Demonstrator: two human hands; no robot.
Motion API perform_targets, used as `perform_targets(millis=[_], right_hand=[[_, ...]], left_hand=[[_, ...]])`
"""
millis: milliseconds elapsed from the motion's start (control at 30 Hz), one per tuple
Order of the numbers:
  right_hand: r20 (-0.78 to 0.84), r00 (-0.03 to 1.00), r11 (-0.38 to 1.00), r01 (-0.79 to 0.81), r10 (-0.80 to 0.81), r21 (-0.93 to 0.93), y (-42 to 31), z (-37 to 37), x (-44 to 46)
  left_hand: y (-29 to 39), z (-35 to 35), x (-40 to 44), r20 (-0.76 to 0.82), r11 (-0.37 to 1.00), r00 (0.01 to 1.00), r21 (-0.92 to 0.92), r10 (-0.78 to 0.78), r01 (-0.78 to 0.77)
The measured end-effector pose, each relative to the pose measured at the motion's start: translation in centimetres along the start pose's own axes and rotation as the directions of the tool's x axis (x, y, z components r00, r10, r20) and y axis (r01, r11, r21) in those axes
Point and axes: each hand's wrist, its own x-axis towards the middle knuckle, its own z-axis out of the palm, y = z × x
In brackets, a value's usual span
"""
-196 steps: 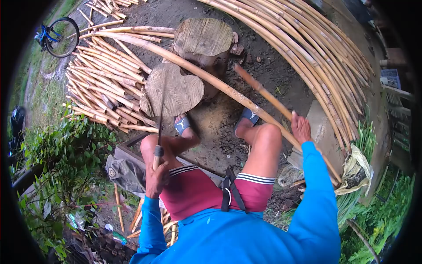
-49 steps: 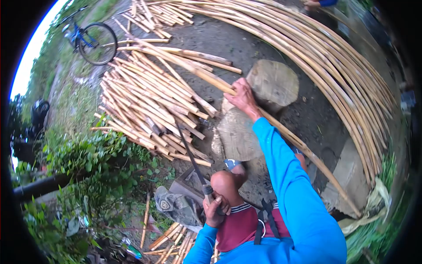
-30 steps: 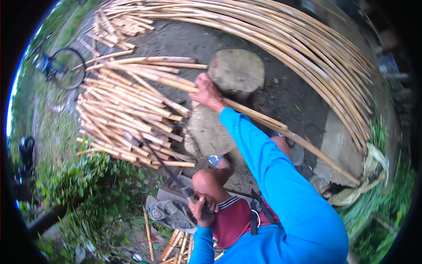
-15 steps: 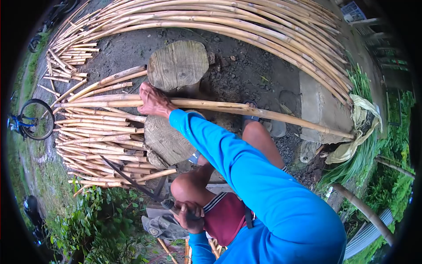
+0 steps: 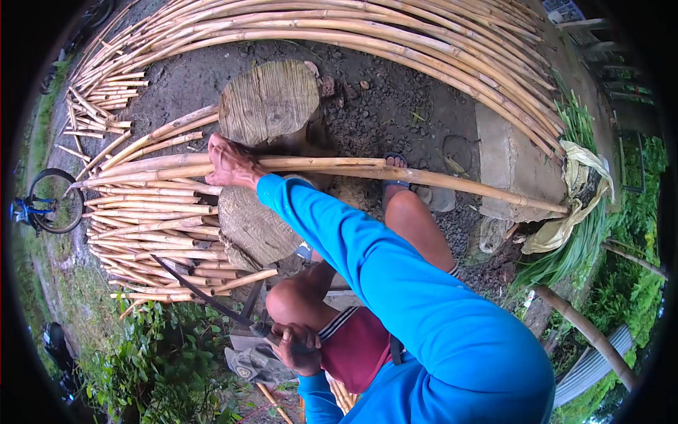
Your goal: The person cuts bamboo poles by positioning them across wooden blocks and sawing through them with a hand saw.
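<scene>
My right hand (image 5: 233, 164), at the end of a long blue sleeve, is closed round bamboo poles lying across the scene. One bamboo pole (image 5: 332, 162) ends near my foot; a longer, thinner one (image 5: 480, 188) runs on to the right beneath it. Two cut log stumps (image 5: 272, 99) stand close by, one beyond the poles and the nearer stump (image 5: 258, 219) on my side. Low beside my knee, my left hand (image 5: 296, 348) is wrapped round the handle of a machete (image 5: 205, 295). Its dark blade points up and left, apart from the held poles.
Short cut bamboo pieces (image 5: 152, 240) are heaped at the left. Long bamboo poles (image 5: 353, 32) arch across the back. A concrete block (image 5: 519, 162) and a pale sack (image 5: 558, 237) with green leaves are at the right. A bicycle wheel (image 5: 58, 201) shows far left; a shrub (image 5: 159, 353) grows below.
The view has shifted slightly, so stumps, poles and hands sit a little further left. My right hand keeps its grip on the bamboo, and my left hand still holds the machete low.
</scene>
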Motion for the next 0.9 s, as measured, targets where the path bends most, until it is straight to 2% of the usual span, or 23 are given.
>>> perform_targets(millis=[67, 167, 233, 267, 300, 400, 433, 467, 500, 533, 567, 600, 633, 667, 700, 733, 767, 800, 833, 900], right_hand=[[-0.014, 0.999, 0.999, 0.036, -0.036, -0.014, 0.3, 0.5, 0.1], [0.035, 0.996, 0.985, 0.087, -0.083, -0.150, 0.7, -0.5, 0.6], [0.168, 0.976, 0.985, 0.119, -0.139, 0.122, 0.2, -2.6, 0.4], [0.194, 0.973, 0.986, 0.097, -0.123, 0.138, 0.0, -3.6, 0.5], [0.199, 0.973, 0.987, 0.091, -0.116, 0.130, -0.6, -5.8, 0.2], [0.443, 0.895, 0.990, -0.014, -0.049, 0.137, -3.9, -18.9, -3.4], [0.503, 0.864, 0.999, 0.000, -0.020, 0.040, -5.8, -24.3, -5.1], [0.513, 0.856, 0.996, 0.025, -0.064, 0.083, -5.8, -28.6, -7.2], [0.572, 0.814, 0.972, -0.203, 0.101, 0.118, -5.6, -32.8, -9.9], [0.691, 0.672, 0.911, -0.410, 0.268, 0.044, -6.5, -37.9, -11.7], [0.771, 0.486, 0.805, -0.591, 0.411, -0.057, -7.4, -41.6, -12.7], [0.761, 0.489, 0.803, -0.591, 0.427, -0.071, -7.9, -42.6, -13.0], [0.735, 0.495, 0.780, -0.622, 0.463, -0.072, -8.6, -43.5, -13.8], [0.697, 0.511, 0.761, -0.644, 0.504, -0.078, -9.5, -44.7, -14.3], [0.674, 0.606, 0.817, -0.576, 0.423, 0.005, -9.9, -44.9, -13.8], [0.484, 0.727, 0.773, -0.616, 0.487, 0.149, -12.0, -44.4, -14.2], [0.428, 0.700, 0.788, -0.614, 0.572, -0.049, -12.9, -44.7, -13.4], [0.407, 0.620, 0.739, -0.609, 0.671, -0.290, -12.3, -44.9, -12.8], [0.325, 0.776, 0.823, -0.407, 0.541, -0.397, -10.4, -44.2, -13.5], [0.253, 0.923, 0.878, -0.150, 0.289, -0.454, -9.0, -43.7, -15.2]], left_hand=[[0.1, 0.2, -0.1, -0.013, 1.000, 1.000, -0.006, 0.010, -0.010], [0.1, 0.4, 0.4, -0.007, 1.000, 1.000, -0.004, 0.014, -0.014], [0.0, 0.0, 0.6, -0.003, 1.000, 1.000, 0.003, 0.005, -0.005], [-0.1, -0.3, 0.7, -0.007, 1.000, 1.000, -0.005, 0.015, -0.015], [-0.2, -0.4, 0.7, -0.013, 1.000, 1.000, -0.014, 0.025, -0.025], [-0.2, 0.3, 0.8, 0.016, 0.999, 0.999, -0.020, 0.033, -0.033], [-0.2, 0.2, 0.7, 0.009, 0.999, 0.999, -0.021, 0.046, -0.046], [-0.1, 0.3, 0.7, 0.025, 0.998, 0.998, -0.016, 0.054, -0.053], [-0.4, -0.3, 0.6, 0.032, 0.997, 0.997, -0.049, 0.066, -0.064], [-0.3, -0.3, 0.6, 0.043, 0.996, 0.996, -0.014, 0.083, -0.083], [-0.3, -0.2, 0.5, 0.058, 0.995, 0.994, 0.026, 0.094, -0.096], [-0.6, -0.4, 0.5, 0.060, 0.995, 0.993, -0.013, 0.102, -0.101], [-0.4, 0.7, -0.1, -0.072, 0.997, 0.995, -0.035, 0.069, -0.071], [-0.1, -1.0, -0.3, -0.183, 0.999, 0.983, 0.016, -0.029, 0.032], [-0.6, 1.3, -0.5, -0.444, 0.995, 0.895, 0.104, 0.044, 0.003], [-1.5, -2.4, 0.3, -0.262, 0.983, 0.961, 0.176, 0.092, -0.047], [-2.4, -6.2, 1.1, -0.061, 0.967, 0.988, 0.225, 0.139, -0.122], [-3.2, -9.8, 1.7, 0.135, 0.948, 0.975, 0.242, 0.178, -0.207], [-1.3, -0.5, 0.9, -0.368, 0.987, 0.917, -0.014, -0.154, 0.160], [-0.7, 6.8, -1.2, -0.144, 0.973, 0.987, 0.227, 0.076, -0.042]])
